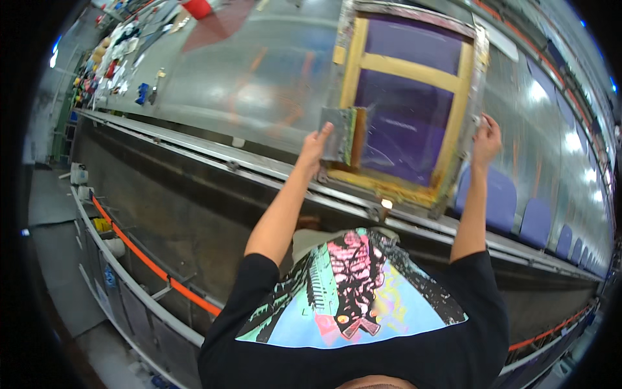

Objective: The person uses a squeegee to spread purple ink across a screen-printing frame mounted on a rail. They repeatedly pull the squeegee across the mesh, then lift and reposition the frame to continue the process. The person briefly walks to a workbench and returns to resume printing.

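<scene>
A screen-printing frame (481,58) lies on the long printing table in front of me, its mesh (405,97) purple with yellow tape along the borders and across the upper part. At its near left side my left hand (315,147) is closed around a squeegee (337,136), thumb on top of the grey plate-like body. The squeegee's brown blade side lies over the mesh's left border. My right hand (486,141) is at the frame's right edge, fingers bent and pinched against it; the exact contact under the fingertips is hard to see.
Purple printed panels (490,198) run in a row along the table to the right. A red bucket (196,8) stands at the far left, near a small blue object (142,94) and scattered items. A metal rail (194,150) follows the table's near edge; an orange-striped rail (155,275) lies behind me.
</scene>
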`<move>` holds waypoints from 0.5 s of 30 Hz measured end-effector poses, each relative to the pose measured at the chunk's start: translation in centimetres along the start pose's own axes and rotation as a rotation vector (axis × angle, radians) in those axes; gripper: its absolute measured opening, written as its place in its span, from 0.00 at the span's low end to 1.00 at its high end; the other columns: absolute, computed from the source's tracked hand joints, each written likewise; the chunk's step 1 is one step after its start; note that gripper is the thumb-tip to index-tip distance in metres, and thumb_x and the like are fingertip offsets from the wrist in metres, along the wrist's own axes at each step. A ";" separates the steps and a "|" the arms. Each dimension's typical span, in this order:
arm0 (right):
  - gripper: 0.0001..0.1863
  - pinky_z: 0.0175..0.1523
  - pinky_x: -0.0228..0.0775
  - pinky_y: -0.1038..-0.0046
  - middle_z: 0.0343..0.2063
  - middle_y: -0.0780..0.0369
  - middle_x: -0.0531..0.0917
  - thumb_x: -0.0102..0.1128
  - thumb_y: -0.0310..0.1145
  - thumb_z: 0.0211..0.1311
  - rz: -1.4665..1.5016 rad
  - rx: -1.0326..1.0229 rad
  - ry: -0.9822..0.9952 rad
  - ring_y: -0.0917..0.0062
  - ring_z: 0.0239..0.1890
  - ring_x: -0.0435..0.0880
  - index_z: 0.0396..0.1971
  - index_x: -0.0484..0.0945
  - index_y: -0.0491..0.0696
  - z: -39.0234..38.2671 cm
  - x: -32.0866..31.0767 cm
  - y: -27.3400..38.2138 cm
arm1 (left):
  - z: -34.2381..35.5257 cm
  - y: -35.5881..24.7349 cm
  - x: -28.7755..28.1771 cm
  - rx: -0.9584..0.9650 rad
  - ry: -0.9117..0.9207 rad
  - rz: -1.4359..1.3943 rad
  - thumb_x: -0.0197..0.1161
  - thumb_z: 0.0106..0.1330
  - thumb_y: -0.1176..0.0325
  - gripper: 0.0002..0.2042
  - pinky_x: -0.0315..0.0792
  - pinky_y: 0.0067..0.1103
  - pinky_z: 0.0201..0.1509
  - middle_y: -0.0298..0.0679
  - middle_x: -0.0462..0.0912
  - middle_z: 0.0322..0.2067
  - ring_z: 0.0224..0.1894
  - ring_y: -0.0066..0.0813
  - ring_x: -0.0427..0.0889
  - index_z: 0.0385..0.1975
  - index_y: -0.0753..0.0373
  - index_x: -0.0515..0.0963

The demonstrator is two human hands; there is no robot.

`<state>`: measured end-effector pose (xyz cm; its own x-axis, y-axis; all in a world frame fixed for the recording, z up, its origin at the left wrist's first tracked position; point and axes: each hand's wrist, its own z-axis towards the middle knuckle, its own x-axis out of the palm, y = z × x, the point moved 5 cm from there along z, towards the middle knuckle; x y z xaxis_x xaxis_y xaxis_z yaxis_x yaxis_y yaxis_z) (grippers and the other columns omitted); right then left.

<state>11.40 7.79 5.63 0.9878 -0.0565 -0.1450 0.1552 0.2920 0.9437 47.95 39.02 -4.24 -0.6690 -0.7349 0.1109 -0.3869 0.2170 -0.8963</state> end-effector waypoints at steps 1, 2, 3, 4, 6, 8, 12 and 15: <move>0.10 0.26 0.58 0.83 0.23 0.73 0.73 0.60 0.34 0.75 0.083 0.046 0.001 0.91 0.24 0.67 0.46 0.84 0.47 -2.6 -3.4 -0.6 | -4.1 0.3 0.7 -0.030 0.056 -0.046 0.69 0.67 0.42 0.34 0.73 0.25 0.58 0.40 0.83 0.50 0.51 0.27 0.79 0.56 0.69 0.77; 0.10 0.26 0.57 0.84 0.23 0.74 0.72 0.60 0.34 0.75 0.174 0.062 0.034 0.91 0.23 0.65 0.48 0.84 0.46 -3.9 -5.6 1.1 | -7.5 -0.3 0.2 0.007 0.053 -0.043 0.69 0.67 0.42 0.34 0.72 0.25 0.59 0.40 0.83 0.51 0.51 0.27 0.80 0.57 0.70 0.77; 0.12 0.26 0.57 0.85 0.23 0.75 0.71 0.60 0.33 0.75 0.238 0.140 0.001 0.92 0.23 0.64 0.51 0.82 0.44 -6.1 -6.6 4.1 | -10.5 -2.0 -2.0 0.074 0.038 -0.044 0.69 0.67 0.42 0.33 0.73 0.24 0.57 0.38 0.84 0.48 0.50 0.23 0.79 0.55 0.70 0.78; 0.13 0.26 0.57 0.85 0.23 0.74 0.72 0.61 0.34 0.74 0.228 0.198 0.005 0.92 0.22 0.65 0.53 0.81 0.45 -9.2 -7.0 7.6 | -13.1 -5.0 -5.3 0.132 0.083 -0.030 0.69 0.67 0.42 0.33 0.73 0.24 0.56 0.37 0.85 0.46 0.49 0.22 0.79 0.55 0.70 0.79; 0.15 0.27 0.59 0.84 0.25 0.72 0.74 0.62 0.40 0.73 0.260 0.320 -0.038 0.90 0.23 0.69 0.54 0.82 0.49 -19.6 -7.7 12.5 | -20.1 -8.3 -14.0 0.177 0.165 -0.004 0.69 0.67 0.42 0.32 0.73 0.23 0.54 0.35 0.85 0.44 0.47 0.19 0.79 0.53 0.70 0.79; 0.16 0.28 0.61 0.83 0.26 0.71 0.75 0.63 0.42 0.72 0.306 0.386 -0.121 0.88 0.24 0.70 0.54 0.82 0.52 -28.6 -5.8 18.5 | -25.4 -10.4 -22.5 0.140 0.188 -0.051 0.69 0.67 0.41 0.32 0.73 0.21 0.53 0.36 0.84 0.42 0.46 0.19 0.80 0.50 0.70 0.80; 0.16 0.30 0.62 0.83 0.30 0.68 0.78 0.65 0.44 0.71 0.315 0.417 -0.046 0.86 0.26 0.72 0.54 0.83 0.56 -30.9 -4.3 29.2 | -33.1 -15.3 -27.5 0.119 0.086 -0.149 0.68 0.68 0.42 0.31 0.75 0.20 0.49 0.38 0.85 0.40 0.42 0.22 0.84 0.50 0.70 0.80; 0.17 0.34 0.64 0.82 0.35 0.68 0.81 0.63 0.45 0.71 0.354 0.461 0.116 0.85 0.30 0.74 0.55 0.83 0.58 -32.3 -7.4 32.1 | -42.3 -16.9 -28.8 0.153 0.016 -0.203 0.69 0.68 0.42 0.29 0.74 0.19 0.45 0.35 0.84 0.37 0.39 0.19 0.82 0.46 0.69 0.81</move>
<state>9.45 48.41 27.41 0.9774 0.0809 0.1954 -0.1793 -0.1728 0.9685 46.90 83.68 25.84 -0.5980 -0.7430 0.3006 -0.4142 -0.0346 -0.9095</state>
